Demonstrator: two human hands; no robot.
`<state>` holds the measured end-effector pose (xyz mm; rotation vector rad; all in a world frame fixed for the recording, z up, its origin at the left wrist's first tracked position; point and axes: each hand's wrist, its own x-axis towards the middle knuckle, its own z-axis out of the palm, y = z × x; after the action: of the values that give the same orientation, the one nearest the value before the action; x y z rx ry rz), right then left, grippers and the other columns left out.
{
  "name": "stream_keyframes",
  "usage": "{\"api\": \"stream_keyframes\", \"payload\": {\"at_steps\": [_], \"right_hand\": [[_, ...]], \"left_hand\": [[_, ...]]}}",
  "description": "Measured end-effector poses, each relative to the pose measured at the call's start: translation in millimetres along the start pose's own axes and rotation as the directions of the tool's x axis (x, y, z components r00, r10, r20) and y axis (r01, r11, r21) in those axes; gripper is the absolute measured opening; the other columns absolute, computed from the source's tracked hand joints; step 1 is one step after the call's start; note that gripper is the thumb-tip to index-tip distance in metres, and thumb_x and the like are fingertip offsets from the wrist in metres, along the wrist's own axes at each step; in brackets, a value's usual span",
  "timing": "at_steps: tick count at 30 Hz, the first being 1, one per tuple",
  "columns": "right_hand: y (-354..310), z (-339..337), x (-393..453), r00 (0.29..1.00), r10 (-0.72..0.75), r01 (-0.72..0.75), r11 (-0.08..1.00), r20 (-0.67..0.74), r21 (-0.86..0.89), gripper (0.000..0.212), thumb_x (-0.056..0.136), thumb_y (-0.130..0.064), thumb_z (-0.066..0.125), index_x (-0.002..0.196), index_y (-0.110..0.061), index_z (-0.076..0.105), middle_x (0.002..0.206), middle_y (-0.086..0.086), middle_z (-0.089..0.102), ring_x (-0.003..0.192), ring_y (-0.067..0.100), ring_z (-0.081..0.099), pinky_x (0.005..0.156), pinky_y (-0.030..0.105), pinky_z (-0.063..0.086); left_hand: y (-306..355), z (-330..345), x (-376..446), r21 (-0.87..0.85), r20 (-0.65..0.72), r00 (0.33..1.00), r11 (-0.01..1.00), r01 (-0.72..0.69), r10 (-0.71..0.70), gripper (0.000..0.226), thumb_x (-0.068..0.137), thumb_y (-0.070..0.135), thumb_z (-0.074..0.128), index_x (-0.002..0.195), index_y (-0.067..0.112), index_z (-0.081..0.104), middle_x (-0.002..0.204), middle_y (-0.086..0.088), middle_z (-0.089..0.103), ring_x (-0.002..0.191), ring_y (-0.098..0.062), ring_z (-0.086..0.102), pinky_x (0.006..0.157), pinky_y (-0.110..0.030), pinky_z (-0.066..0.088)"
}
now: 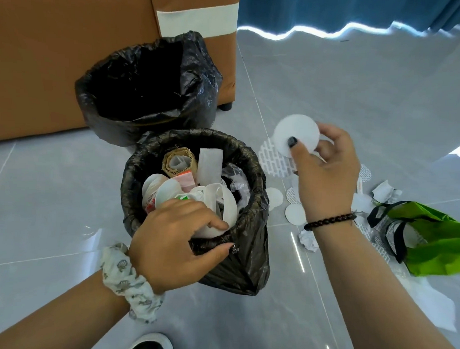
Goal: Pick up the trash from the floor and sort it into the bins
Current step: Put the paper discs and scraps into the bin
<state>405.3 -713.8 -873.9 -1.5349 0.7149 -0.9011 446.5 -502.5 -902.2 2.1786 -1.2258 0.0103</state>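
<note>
My right hand [328, 175] pinches a white round disc [294, 132] between thumb and fingers, held in the air to the right of the near bin. The near bin [253, 159], lined with a black bag, is full of paper, cardboard and white lids. My left hand [179, 240] grips its front rim, thumb outside on the bag and fingers inside on the white trash. A second bin [201, 69] with a black liner stands behind it, dark inside. More white discs [295, 214], patterned discs [272, 160] and crumpled paper [308, 241] lie on the floor under my right hand.
A green bag [435, 233] with black handles lies on the grey tiled floor at the right, with white paper beside it. A brown sofa [71, 51] stands behind the bins. A blue curtain [359, 11] hangs at the back. My shoe [150, 345] shows at the bottom.
</note>
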Motion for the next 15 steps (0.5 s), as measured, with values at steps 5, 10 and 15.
{"api": "stream_keyframes", "payload": {"at_steps": [5, 10, 15], "right_hand": [[-3.3, 27.7, -10.3, 0.915, -0.139, 0.222, 0.957, 0.378, -0.187, 0.031, 0.083, -0.007, 0.066, 0.102, -0.031, 0.057, 0.097, -0.014, 0.062, 0.086, 0.006, 0.067, 0.072, 0.025, 0.058], [12.3, 34.8, -18.1, 0.875, -0.17, 0.275, 0.945, 0.452, -0.178, 0.029, 0.085, 0.0, 0.062, 0.108, -0.016, 0.065, 0.104, 0.002, 0.067, 0.092, 0.005, 0.065, 0.079, 0.018, 0.055], [33.1, 15.7, -1.7, 0.985, -0.131, 0.147, 0.979, 0.115, -0.144, 0.023, 0.084, -0.002, 0.062, 0.087, -0.024, 0.066, 0.088, -0.009, 0.069, 0.081, 0.002, 0.064, 0.068, 0.019, 0.054]], "left_hand": [[-3.1, -0.1, 0.3, 0.01, 0.017, 1.0, 1.0, -0.011, 0.011, 0.03, 0.073, 0.053, 0.068, 0.082, 0.024, 0.072, 0.079, 0.016, 0.067, 0.075, -0.006, 0.062, 0.074, -0.031, 0.047], [-3.3, -0.2, 1.6, 0.018, 0.011, 1.0, 1.0, -0.014, 0.014, 0.029, 0.074, 0.053, 0.067, 0.08, 0.025, 0.071, 0.076, 0.016, 0.066, 0.073, -0.006, 0.062, 0.072, -0.032, 0.048], [-4.9, 1.9, 0.8, 0.046, -0.004, 0.999, 0.998, -0.033, 0.033, 0.026, 0.075, 0.049, 0.067, 0.078, 0.024, 0.07, 0.074, 0.015, 0.065, 0.071, -0.009, 0.061, 0.071, -0.03, 0.046]]}}
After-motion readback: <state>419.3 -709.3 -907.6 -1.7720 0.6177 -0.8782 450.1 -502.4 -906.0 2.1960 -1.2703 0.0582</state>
